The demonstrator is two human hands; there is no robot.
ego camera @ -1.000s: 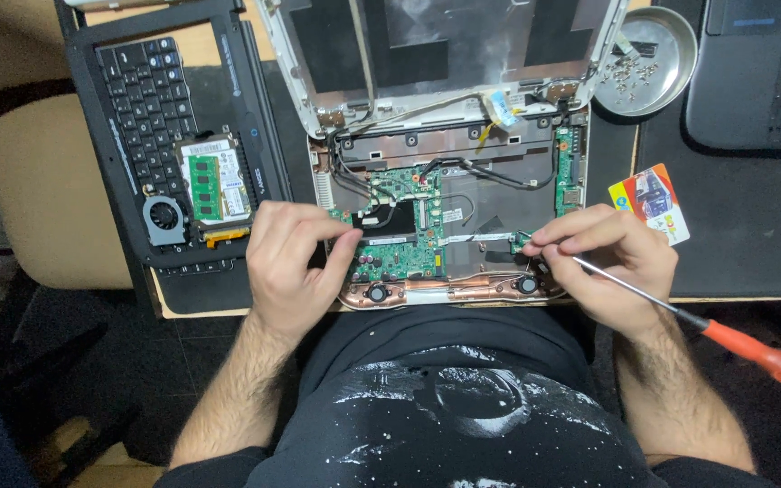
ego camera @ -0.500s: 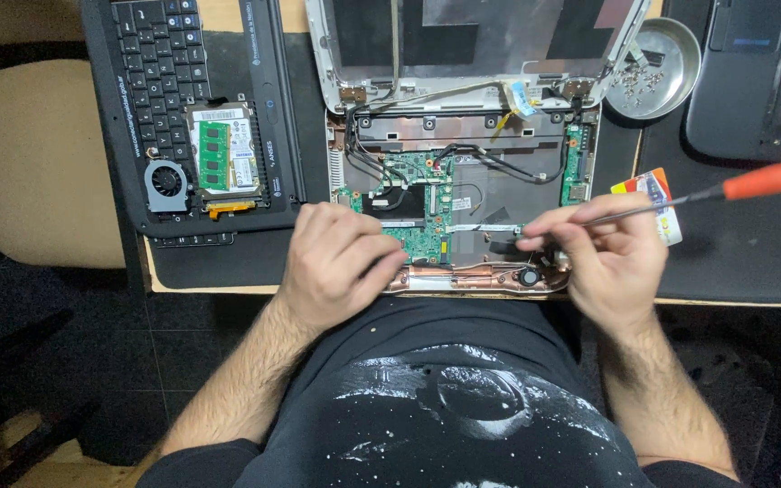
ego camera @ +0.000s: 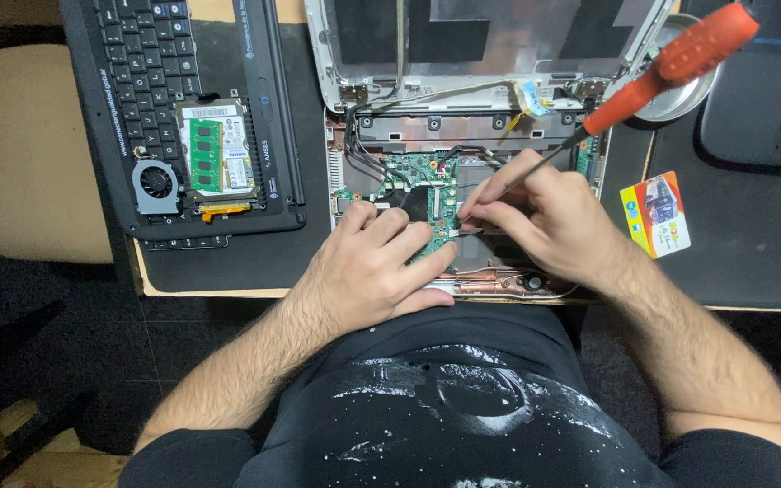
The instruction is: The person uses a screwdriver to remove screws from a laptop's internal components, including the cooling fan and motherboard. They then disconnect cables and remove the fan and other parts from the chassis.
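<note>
Your right hand (ego camera: pixel 558 212) pinches the screwdriver (ego camera: pixel 653 77), left hand (ego camera: pixel 377 267) flat and empty on the motherboard (ego camera: pixel 422 185) — a slip could gouge it.

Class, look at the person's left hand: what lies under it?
The left hand rests on the opened laptop base, covering part of the green circuit board. Board shows above the fingers; whatever sits under the palm is hidden.

A black-topped bench (ego camera: pixel 228 262) carries an opened laptop chassis (ego camera: pixel 463 136), a detached keyboard panel (ego camera: pixel 183 117), a round metal dish (ego camera: pixel 680 90), a colourful card (ego camera: pixel 655 215) and another dark laptop (ego camera: pixel 770 90).
</note>
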